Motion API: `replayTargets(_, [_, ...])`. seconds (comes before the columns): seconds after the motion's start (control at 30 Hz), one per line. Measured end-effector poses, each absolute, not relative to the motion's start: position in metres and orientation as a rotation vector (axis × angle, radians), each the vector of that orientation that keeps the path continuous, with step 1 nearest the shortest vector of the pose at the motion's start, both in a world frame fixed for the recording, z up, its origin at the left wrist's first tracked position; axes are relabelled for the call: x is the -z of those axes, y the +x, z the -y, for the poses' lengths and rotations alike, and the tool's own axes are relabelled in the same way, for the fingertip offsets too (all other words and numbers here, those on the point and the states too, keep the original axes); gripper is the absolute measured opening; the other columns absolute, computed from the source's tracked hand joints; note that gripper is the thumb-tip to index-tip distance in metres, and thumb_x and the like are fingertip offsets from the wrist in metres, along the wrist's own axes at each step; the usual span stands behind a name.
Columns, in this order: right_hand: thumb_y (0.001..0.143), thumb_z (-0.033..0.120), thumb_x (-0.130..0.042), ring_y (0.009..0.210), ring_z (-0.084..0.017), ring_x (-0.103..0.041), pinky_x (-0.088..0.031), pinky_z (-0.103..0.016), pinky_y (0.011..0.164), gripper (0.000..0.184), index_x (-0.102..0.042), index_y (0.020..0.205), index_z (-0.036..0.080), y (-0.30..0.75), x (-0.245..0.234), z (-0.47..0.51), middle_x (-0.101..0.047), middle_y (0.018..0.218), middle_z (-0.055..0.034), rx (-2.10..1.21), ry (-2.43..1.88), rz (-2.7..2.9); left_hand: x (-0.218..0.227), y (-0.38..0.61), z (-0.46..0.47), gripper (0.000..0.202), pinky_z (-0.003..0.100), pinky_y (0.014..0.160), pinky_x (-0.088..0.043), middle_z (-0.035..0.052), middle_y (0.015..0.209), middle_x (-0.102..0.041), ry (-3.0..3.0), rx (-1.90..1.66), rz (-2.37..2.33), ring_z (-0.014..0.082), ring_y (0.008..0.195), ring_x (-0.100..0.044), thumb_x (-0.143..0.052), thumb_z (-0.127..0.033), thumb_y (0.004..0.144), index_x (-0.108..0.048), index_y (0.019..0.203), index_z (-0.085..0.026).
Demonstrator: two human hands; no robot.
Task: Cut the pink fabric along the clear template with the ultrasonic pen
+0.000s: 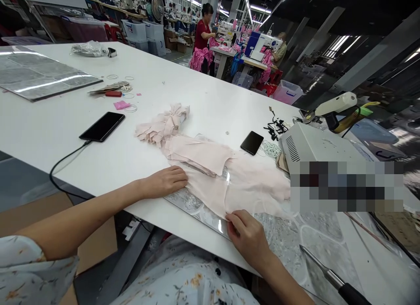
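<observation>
A thin pale pink fabric piece (210,191) lies spread over a clear-topped, grey-patterned board (278,235) at the table's front edge. My left hand (166,181) is closed at the fabric's left end, fingers together and fingertips on its edge. Thumb and fingers of my right hand (247,235) pinch the near edge of the fabric, over the board. Just beyond my hands, a stack of cut pale pink pieces (200,152) rests partly on the spread fabric. Behind it sits a bunched bundle of the same fabric (164,123).
A pointed metal tool with a black handle (331,276) lies right of my right hand. Phones (102,126) (252,142) lie on the white table (197,90). A grey metal box (315,143) stands at right. A person in red (201,36) stands beyond.
</observation>
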State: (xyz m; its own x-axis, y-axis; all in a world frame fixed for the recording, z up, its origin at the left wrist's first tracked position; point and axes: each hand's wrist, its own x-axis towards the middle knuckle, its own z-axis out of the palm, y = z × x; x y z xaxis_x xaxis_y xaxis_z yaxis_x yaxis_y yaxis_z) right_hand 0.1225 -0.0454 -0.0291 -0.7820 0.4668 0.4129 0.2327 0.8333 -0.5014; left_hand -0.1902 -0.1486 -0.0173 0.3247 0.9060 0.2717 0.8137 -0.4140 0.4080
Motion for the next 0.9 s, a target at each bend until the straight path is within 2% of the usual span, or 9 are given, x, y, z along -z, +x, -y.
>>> replayTargets(0.13, [0.082,0.02,-0.051,0.057,-0.012,-0.052,-0.044,-0.024,0.053,0.013,-0.06,0.073,0.021,0.115,0.003,0.029,-0.059,0.066,-0.0014,-0.855,-0.651,2.417,0.006,-0.187,0.144,0.024,0.035,0.091,-0.048,0.011,0.093,-0.066,2.288,-0.713,-1.687,0.0196,0.091,-0.06,-0.04,-0.025,0.097,-0.061,0.087,-0.017])
replayTargets(0.23, [0.082,0.027,-0.052,0.055,-0.011,-0.051,-0.041,-0.023,0.05,0.015,-0.058,0.07,0.02,0.109,-0.022,0.012,-0.056,0.061,0.0005,-1.052,-0.758,2.338,-0.014,-0.188,0.14,0.02,0.025,0.074,-0.049,0.0064,0.088,-0.066,2.165,-0.763,-1.809,0.0157,0.079,-0.06,-0.043,-0.027,0.092,-0.06,0.089,-0.018])
replayTargets(0.3, [0.083,0.032,-0.052,0.055,-0.012,-0.052,-0.041,-0.023,0.05,0.017,-0.058,0.073,0.019,0.104,-0.035,0.003,-0.056,0.06,0.0006,-1.161,-0.807,2.266,-0.029,-0.189,0.137,0.02,0.02,0.06,-0.045,0.0035,0.086,-0.066,2.067,-0.807,-1.898,0.013,0.069,-0.057,-0.042,-0.028,0.089,-0.06,0.091,-0.018])
replayTargets(0.4, [0.082,0.041,-0.053,0.059,-0.014,-0.056,-0.046,-0.026,0.056,0.024,-0.059,0.078,0.018,0.095,-0.045,-0.009,-0.059,0.061,-0.0006,-1.289,-0.846,2.151,-0.047,-0.195,0.133,0.024,0.017,0.05,-0.037,0.0014,0.082,-0.066,1.936,-0.874,-2.023,0.0112,0.062,-0.054,-0.04,-0.03,0.088,-0.061,0.091,-0.018])
replayTargets(0.57, [0.083,0.047,-0.057,0.058,-0.014,-0.057,-0.051,-0.031,0.062,0.032,-0.059,0.079,0.016,0.074,-0.045,-0.03,-0.063,0.066,-0.0029,-1.451,-0.89,2.047,-0.056,-0.209,0.118,0.031,0.02,0.055,-0.039,-0.001,0.067,-0.061,1.836,-0.895,-2.179,0.0128,0.059,-0.053,-0.039,-0.034,0.09,-0.066,0.093,-0.019])
replayTargets(0.67, [0.089,0.044,-0.054,0.067,-0.015,-0.061,-0.054,-0.034,0.066,0.031,-0.061,0.089,0.013,0.047,-0.039,-0.052,-0.065,0.079,-0.0044,-1.478,-0.955,2.036,-0.054,-0.223,0.095,0.032,0.023,0.062,-0.043,0.0008,0.074,-0.066,1.812,-0.874,-2.276,0.0163,0.067,-0.058,-0.038,-0.033,0.091,-0.067,0.096,-0.02])
replayTargets(0.73, [0.09,0.039,-0.057,0.095,-0.018,-0.063,-0.055,-0.039,0.081,0.034,-0.058,0.115,0.016,0.026,-0.035,-0.069,-0.063,0.112,-0.0073,-1.454,-1.017,2.037,-0.051,-0.233,0.077,0.032,0.025,0.065,-0.046,0.0029,0.078,-0.068,1.81,-0.855,-2.339,0.0183,0.072,-0.06,-0.038,-0.032,0.091,-0.067,0.096,-0.019])
replayTargets(0.77, [0.09,0.037,-0.057,0.104,-0.021,-0.061,-0.054,-0.043,0.087,0.037,-0.055,0.121,0.017,0.017,-0.034,-0.077,-0.059,0.122,-0.0089,-1.423,-1.044,2.036,-0.049,-0.237,0.069,0.031,0.025,0.066,-0.047,0.004,0.078,-0.068,1.821,-0.841,-2.363,0.0192,0.073,-0.061,-0.04,-0.032,0.091,-0.067,0.094,-0.017])
replayTargets(0.9, [0.09,0.037,-0.057,0.106,-0.021,-0.061,-0.053,-0.044,0.088,0.038,-0.055,0.122,0.018,0.024,-0.033,-0.094,-0.058,0.124,-0.0093,-1.183,-1.185,2.023,-0.038,-0.228,0.057,0.03,0.034,0.079,-0.05,0.0102,0.096,-0.066,1.964,-0.84,-2.357,0.0245,0.089,-0.062,-0.044,-0.034,0.09,-0.066,0.098,-0.015])
